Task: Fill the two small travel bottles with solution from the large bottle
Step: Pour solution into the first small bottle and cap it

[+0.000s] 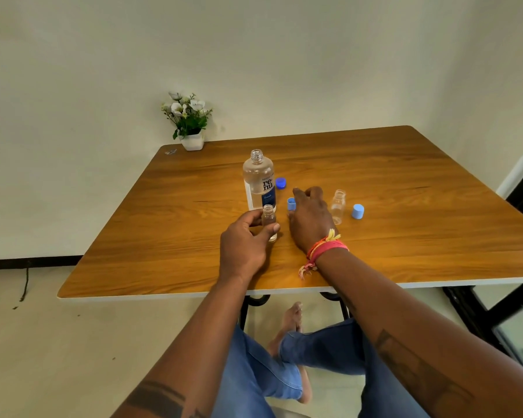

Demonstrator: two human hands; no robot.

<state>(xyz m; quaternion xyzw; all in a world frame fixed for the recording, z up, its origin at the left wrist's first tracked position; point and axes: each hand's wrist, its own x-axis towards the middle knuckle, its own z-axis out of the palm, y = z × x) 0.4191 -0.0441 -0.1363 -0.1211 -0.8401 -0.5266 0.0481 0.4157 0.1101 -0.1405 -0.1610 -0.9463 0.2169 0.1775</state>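
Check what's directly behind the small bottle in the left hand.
The large solution bottle, uncapped, stands upright behind the small bottle that the left hand grips. The small bottle covers its base; contact between them can't be told.

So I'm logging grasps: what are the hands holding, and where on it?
The left hand grips a small travel bottle around its body. The right hand touches a light blue cap; a grip cannot be told.
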